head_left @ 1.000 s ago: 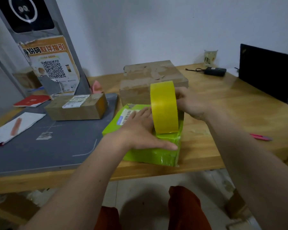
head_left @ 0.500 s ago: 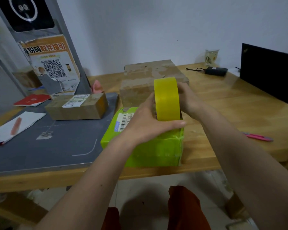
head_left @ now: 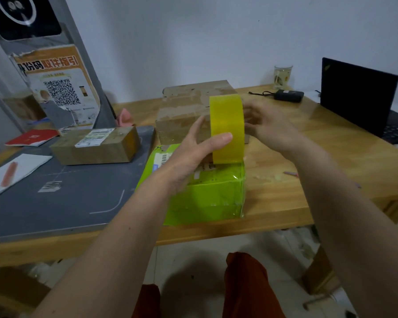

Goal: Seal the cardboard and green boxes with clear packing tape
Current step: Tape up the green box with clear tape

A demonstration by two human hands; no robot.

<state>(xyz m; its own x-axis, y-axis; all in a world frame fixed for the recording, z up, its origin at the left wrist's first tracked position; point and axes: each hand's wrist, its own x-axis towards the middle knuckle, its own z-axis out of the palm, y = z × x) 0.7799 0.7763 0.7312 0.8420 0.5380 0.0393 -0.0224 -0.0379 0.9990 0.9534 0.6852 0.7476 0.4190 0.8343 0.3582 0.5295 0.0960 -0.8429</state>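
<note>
1. Far left there's a small brown parcel (head_left: 94,146) sitting on the grey mat (head_left: 55,203), well away from the action. No risk there, it's just not part of what's being taped right now.

2. The left hand (head_left: 189,157) has its thumb across the near face of the tape roll (head_left: 226,129) and its fingers behind it, so it's clamped on the roll. That grip looks light to me. If it slips, the roll drops onto the green box (head_left: 205,196) and the pulled strip could stick to itself.

3. The green box sits at the near edge of the table (head_left: 285,198), right under the roll, with glossy tape already over its right side. Nothing is pinning it down, so a hard pull on the tape could drag or tip it off the edge.

4. The cardboard box (head_left: 184,106) is just behind the green one, on its far side. A loose sticky tail could grab it by accident.

5. The right hand (head_left: 269,127) is on the right side of the roll, fingers spread and blurry. I honestly can't tell if it's pinching the tape end or just touching the roll. If it fumbles the end, the clear film snaps back onto the roll and is a pain to find again.

6. Near right there's a pink pen-like thing (head_left: 290,173) on the table; a trailing strip could pick it up.
</note>
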